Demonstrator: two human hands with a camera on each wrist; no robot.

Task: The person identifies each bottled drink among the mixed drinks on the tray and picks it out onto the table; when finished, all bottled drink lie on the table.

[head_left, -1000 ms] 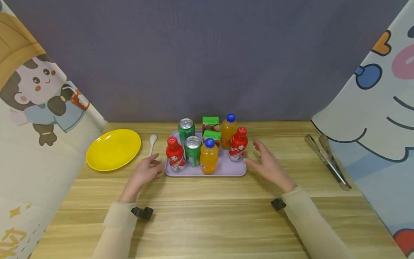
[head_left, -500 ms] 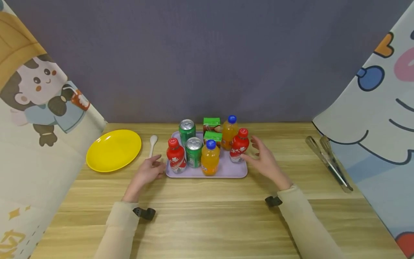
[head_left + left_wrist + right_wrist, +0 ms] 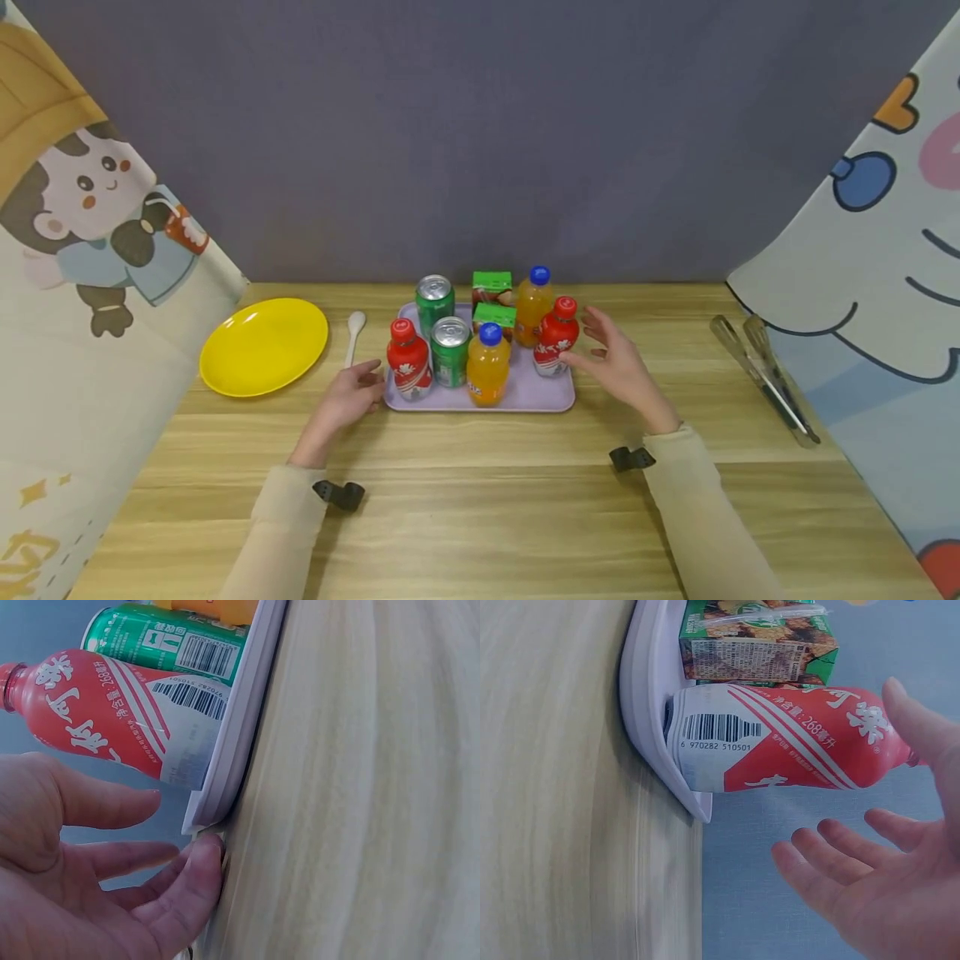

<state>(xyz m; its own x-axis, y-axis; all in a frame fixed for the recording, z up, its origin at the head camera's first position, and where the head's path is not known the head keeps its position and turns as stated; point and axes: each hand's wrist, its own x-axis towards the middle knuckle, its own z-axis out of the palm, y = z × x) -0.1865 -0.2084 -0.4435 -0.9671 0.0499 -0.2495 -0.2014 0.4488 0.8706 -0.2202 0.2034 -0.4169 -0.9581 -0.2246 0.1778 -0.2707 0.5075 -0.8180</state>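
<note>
Right fingers (image 3: 832,859) spread, empty, beside red bottle (image 3: 784,741) reading "268毫升"; left fingers (image 3: 184,896) loosely bent, empty, near tray (image 3: 534,390).

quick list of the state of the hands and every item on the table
left red bottle, upright, capped
right red bottle, upright, capped
front orange bottle, upright, capped
back orange bottle, upright, capped
front green can, upright
back green can, upright
front carton, upright
back carton, upright
tray, flat, loaded
yellow plate, face up
spoon, lying down
tongs, lying, arms spread
left hand, by tray, not gripping
right hand, by right red bottle, not gripping
</note>
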